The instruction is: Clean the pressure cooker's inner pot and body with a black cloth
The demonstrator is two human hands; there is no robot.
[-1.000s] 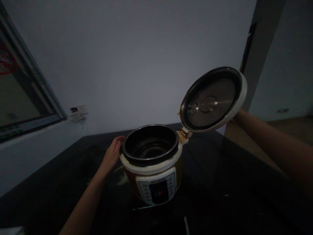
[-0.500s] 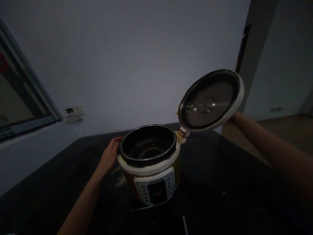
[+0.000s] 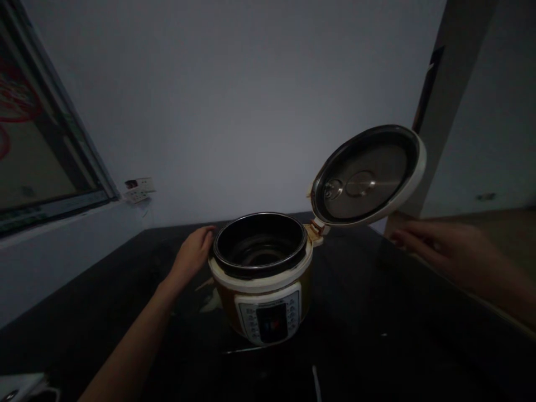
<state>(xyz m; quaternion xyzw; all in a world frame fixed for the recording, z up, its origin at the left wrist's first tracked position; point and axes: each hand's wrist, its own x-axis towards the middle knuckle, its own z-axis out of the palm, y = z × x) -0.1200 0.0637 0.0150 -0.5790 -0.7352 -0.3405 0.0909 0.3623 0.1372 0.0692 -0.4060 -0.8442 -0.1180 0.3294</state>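
Observation:
An electric pressure cooker [image 3: 257, 284] stands upright on the dark counter, its control panel toward me. Its dark inner pot [image 3: 259, 245] sits inside; I see nothing in it. The lid [image 3: 364, 181] is swung up on the hinge at the right, its metal underside facing me. My left hand [image 3: 195, 248] is closed round the cooker's left edge, with the fingertips partly hidden behind the rim. Below and right of the lid, apart from it, is my right hand [image 3: 439, 245], blurred, with loosely bent fingers and nothing in them.
The dark counter [image 3: 355, 312] reaches back to a pale wall. A socket plate [image 3: 139, 188] is on that wall at left, beside a window [image 3: 42, 151]. A white object [image 3: 20, 385] lies at the lower left, and a thin pale strip [image 3: 316, 382] near the front.
My right hand has come out from behind the raised lid and let go of it, moving down. The lid stays up. My left hand stays at the cooker; the view has shifted slightly left.

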